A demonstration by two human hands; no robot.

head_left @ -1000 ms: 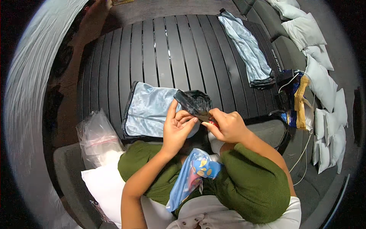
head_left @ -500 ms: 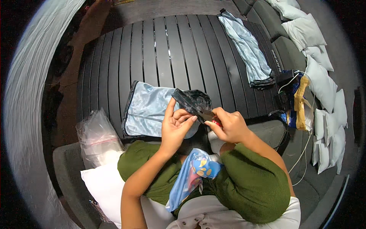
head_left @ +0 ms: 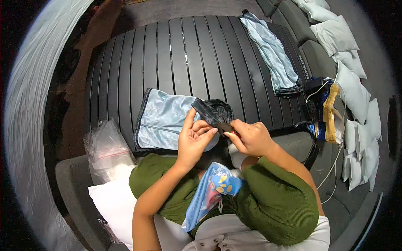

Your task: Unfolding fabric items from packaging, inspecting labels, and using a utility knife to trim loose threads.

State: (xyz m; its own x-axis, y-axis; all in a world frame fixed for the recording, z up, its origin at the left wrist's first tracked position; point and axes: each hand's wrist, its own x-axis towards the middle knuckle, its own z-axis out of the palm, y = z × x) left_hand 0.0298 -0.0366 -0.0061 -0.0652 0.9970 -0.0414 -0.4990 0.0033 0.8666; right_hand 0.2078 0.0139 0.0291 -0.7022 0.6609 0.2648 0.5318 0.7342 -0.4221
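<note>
A light blue satiny cloth piece (head_left: 163, 121) with black edging lies on the table in front of me. Its black, soft-looking end (head_left: 215, 112) is lifted at the right side and folded over. My left hand (head_left: 192, 136) pinches this black end from below, with the index finger stretched along it. Close by on the right, my right hand (head_left: 253, 140) is closed at the same black end. Within its fingers a bit of red shows, part of a small red-handled tool mostly hidden by the hand.
Another light blue cloth piece (head_left: 272, 54) lies along the right of the black slatted table (head_left: 184, 54). A clear plastic bag (head_left: 106, 152) is at my left. A blue printed cloth (head_left: 213, 188) rests on my lap. White pillows (head_left: 354, 88) and a cable (head_left: 335, 171) are at right.
The black end has shifted slightly right. My right hand has edged left against it, and the dark, blade-like part and red handle seen before are now mostly covered.
</note>
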